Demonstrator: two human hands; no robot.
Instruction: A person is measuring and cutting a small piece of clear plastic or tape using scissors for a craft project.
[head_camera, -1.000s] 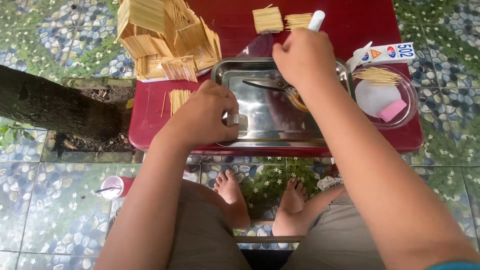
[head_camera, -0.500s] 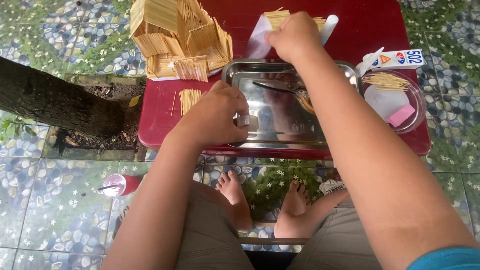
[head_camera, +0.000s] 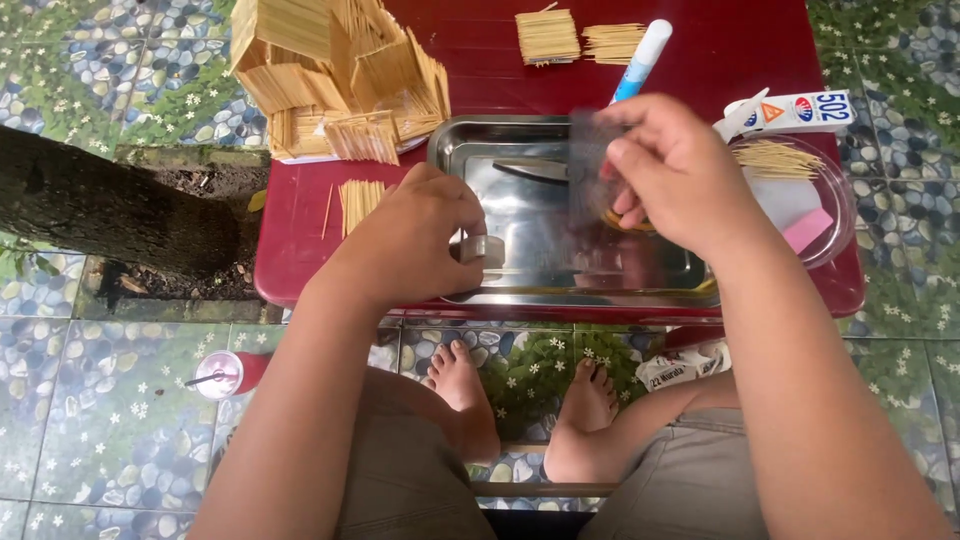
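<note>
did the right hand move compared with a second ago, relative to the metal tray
Yes. The right hand has come back toward the person: earlier it was past the far rim of the metal tray, and now it hangs over the tray's far right part.

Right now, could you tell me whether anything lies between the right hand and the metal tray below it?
Nothing visible blocks the way. The right hand hovers over the metal tray, pinching a small dark see-through piece. Beneath it the tray holds only a thin dark tool. The left hand grips a small metal object at the tray's near-left edge.
</note>
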